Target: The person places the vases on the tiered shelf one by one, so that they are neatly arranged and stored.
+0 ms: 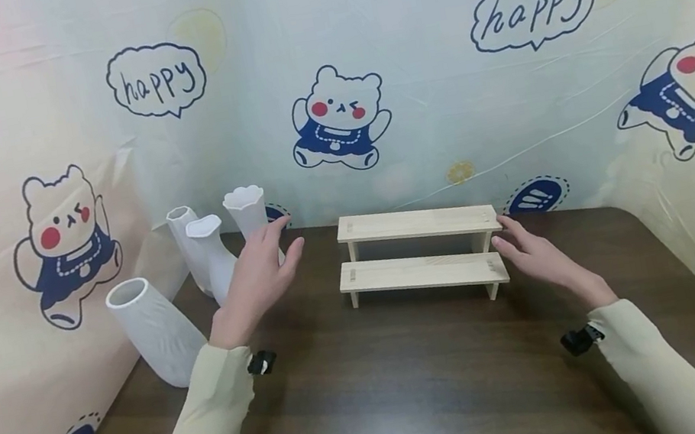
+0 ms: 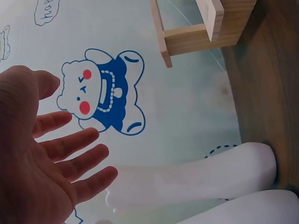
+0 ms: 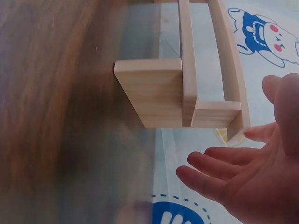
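A two-step pale wooden stand (image 1: 423, 270) is on the dark table, toward its back. My right hand (image 1: 539, 257) is at the stand's right end, its fingers near the upper step; in the right wrist view the fingers (image 3: 210, 184) are spread and hold nothing. Over by the white vases, my left hand (image 1: 261, 279) is raised with straight fingers, overlapping the scalloped-rim vase (image 1: 247, 215) in the head view. The left wrist view shows that hand's palm (image 2: 53, 172) empty. Behind the left hand are a vase with a wavy flared lip (image 1: 215, 260) and a slim round-mouthed vase (image 1: 190, 256).
A wider white vase (image 1: 159, 335) with a textured side stands nearer me at the table's left edge. A pale printed cloth (image 1: 425, 102) with bears and speech bubbles surrounds the brown table (image 1: 386, 396) at the back and both sides.
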A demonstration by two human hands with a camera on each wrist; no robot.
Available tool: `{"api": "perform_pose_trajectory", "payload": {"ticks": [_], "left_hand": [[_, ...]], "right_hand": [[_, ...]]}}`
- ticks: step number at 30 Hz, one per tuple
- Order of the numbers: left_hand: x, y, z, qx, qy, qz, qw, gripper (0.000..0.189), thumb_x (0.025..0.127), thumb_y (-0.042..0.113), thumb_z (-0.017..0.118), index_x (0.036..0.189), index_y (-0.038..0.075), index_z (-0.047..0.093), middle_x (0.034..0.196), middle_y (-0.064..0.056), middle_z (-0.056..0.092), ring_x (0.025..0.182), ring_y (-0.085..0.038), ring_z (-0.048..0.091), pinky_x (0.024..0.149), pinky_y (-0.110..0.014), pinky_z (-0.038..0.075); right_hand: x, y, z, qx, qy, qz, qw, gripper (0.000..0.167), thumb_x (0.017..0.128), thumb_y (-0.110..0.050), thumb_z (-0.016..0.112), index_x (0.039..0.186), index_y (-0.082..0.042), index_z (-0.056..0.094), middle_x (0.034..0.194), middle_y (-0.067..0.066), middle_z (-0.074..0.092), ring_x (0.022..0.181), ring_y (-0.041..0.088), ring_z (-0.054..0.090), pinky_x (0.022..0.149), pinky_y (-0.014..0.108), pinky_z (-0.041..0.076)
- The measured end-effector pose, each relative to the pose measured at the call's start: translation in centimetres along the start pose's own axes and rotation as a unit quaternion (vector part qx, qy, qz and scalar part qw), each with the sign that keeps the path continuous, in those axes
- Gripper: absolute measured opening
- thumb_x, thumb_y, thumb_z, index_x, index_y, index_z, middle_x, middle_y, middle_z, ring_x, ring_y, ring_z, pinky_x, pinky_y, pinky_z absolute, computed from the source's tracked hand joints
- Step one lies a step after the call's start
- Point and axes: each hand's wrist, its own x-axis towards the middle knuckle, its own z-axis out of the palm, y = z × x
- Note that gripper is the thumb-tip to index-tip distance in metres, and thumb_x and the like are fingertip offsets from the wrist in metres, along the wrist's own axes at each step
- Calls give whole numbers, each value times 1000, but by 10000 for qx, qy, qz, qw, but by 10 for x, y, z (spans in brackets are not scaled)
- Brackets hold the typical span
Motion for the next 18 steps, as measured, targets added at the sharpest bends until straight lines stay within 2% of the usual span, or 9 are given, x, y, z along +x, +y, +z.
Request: {"api": "perform_pose_trajectory", "payload": {"ticks": [5,11,14,18], "left_hand": [[-10,1,-5,74,195,192,9996,55,98,38,55,142,7,46,144,-18,52,132,-36,49,107,-56,43],[-22,0,-15,98,378,412,9984,50,97,32,59,139,7,50,139,-18,55,125,-37,53,104,-57,45],[-28,-3,-21,118,674,705,9952,45,96,27,60,134,5,53,132,-20,59,118,-39,56,100,-56,48],[-33,-9,-28,129,1195,1052,9872,39,95,21,62,129,2,56,125,-21,62,113,-38,58,96,-54,50]], "right_hand": [[-2,5,5,285,1,179,9994,78,103,-51,38,158,-8,3,152,32,33,138,48,38,108,63,36],[-6,8,12,632,-179,372,9971,84,101,-55,38,157,-4,2,152,34,33,139,48,36,107,62,39],[-6,8,14,851,-203,424,9953,83,101,-54,40,157,-4,3,151,34,34,137,47,39,104,60,43],[-5,9,16,1192,-240,408,9917,80,102,-48,43,157,-3,5,147,35,39,131,45,47,96,52,52]]}}
